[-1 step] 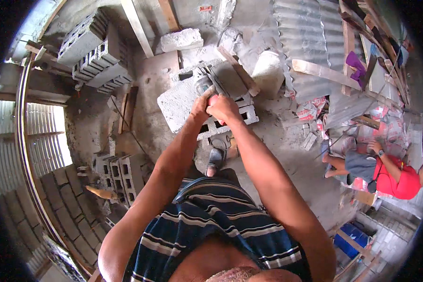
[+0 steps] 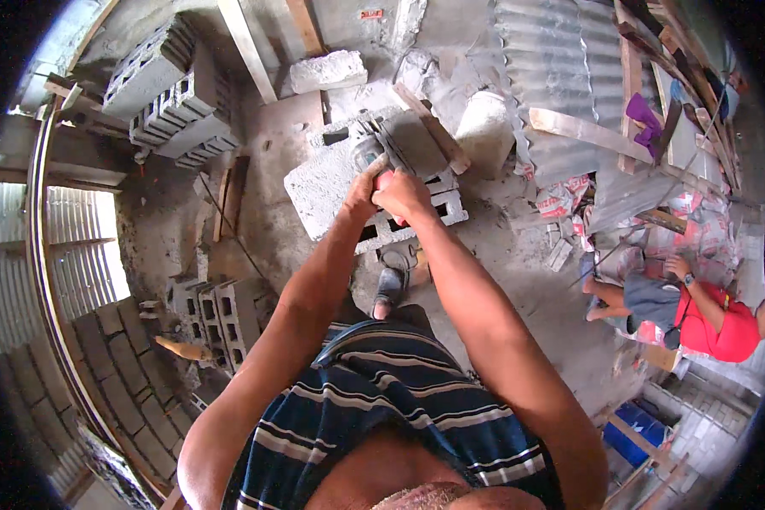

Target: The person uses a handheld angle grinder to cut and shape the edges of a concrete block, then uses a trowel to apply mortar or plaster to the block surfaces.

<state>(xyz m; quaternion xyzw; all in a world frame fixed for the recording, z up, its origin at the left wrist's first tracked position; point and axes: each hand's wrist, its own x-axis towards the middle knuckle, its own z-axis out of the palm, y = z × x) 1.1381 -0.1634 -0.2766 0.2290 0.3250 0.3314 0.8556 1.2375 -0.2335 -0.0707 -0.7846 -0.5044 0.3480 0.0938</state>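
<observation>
In front of me, both hands are closed on an angle grinder point(image 2: 386, 180) with a red body and a greyish head. My left hand point(image 2: 363, 190) wraps round it nearer the head, and my right hand point(image 2: 405, 196) grips the red part just behind. Under the tool lies a pale concrete block point(image 2: 319, 194) on its side, and the grinder's head is over its right part. A hollow block point(image 2: 447, 204) with open cells sits along the near right side. The grinder's disc is too unclear to make out, so I cannot tell whether it touches the concrete.
Stacked hollow blocks point(image 2: 166, 89) stand at the far left, more blocks point(image 2: 221, 316) nearer. A wood offcut point(image 2: 433, 127) and whitish bucket point(image 2: 485, 127) are right of the work. Corrugated sheets point(image 2: 546, 76) lean far right. A person in red point(image 2: 718, 323) sits on sacks at right.
</observation>
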